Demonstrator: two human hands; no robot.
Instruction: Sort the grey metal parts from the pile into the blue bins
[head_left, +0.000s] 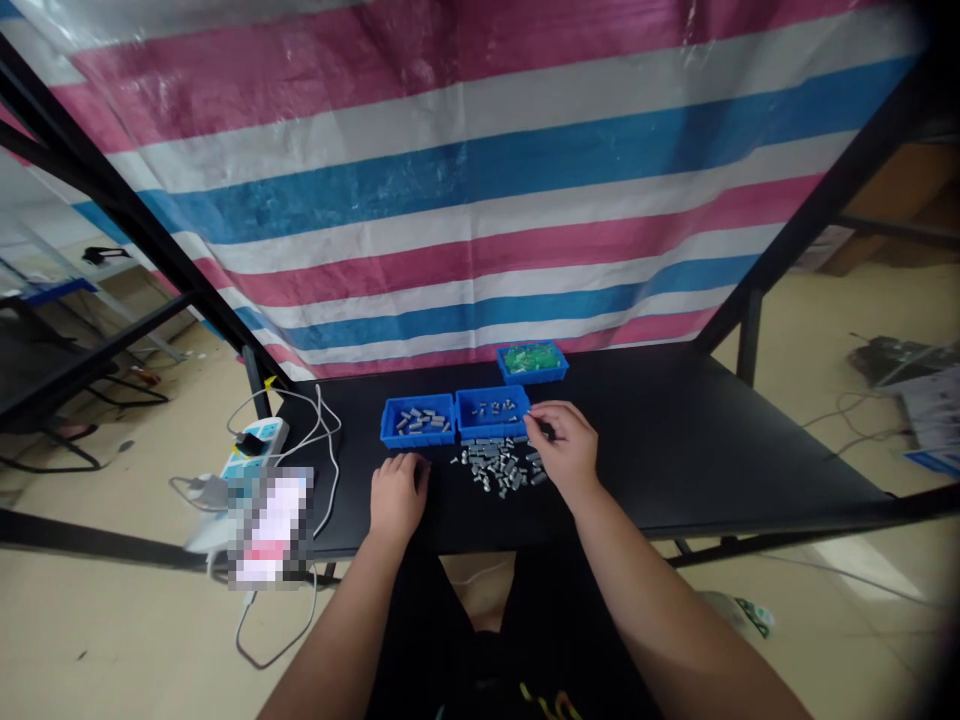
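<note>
My right hand (562, 440) is pinched at the right edge of the middle blue bin (493, 428), its fingertips together on something too small to make out. Several small screws lie inside that bin. Below it, a loose pile of metal screws and cylinders (504, 467) spreads over the black table, beside my right hand. My left hand (397, 490) rests on the table with curled fingers, just below the left blue bin (418, 440), which holds several metal cylinders. Whether anything is under the left fingers is hidden.
A third blue bin (534, 377) with green pieces stands at the back of the black table (645, 440), near the striped sheet (465, 200). On the left are a power strip (259, 445), white cables (334, 470) and a blurred-out device (274, 525). Black frame bars flank the table.
</note>
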